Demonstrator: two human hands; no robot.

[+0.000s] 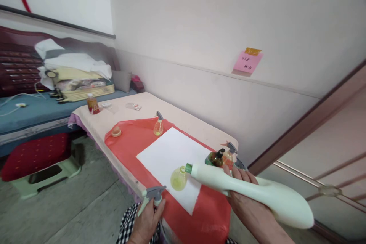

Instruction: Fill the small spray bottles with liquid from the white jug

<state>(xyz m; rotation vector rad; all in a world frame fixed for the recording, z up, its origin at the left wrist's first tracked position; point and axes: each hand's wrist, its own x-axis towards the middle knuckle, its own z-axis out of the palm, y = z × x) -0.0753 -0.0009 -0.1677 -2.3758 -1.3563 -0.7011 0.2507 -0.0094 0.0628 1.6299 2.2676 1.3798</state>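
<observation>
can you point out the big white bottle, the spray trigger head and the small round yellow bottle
big white bottle (pixel 257 192), head view, on its long body beside the right hand
spray trigger head (pixel 154 192), head view, on its grey top above the left hand
small round yellow bottle (pixel 178 179), head view, on its round belly

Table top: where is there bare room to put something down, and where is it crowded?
Free: the white cloth between the small spray bottle and the yellow flask, and the red sheet beside the round lid. Crowded: the right corner, with bottles behind the right hand holding the white bottle.
</observation>
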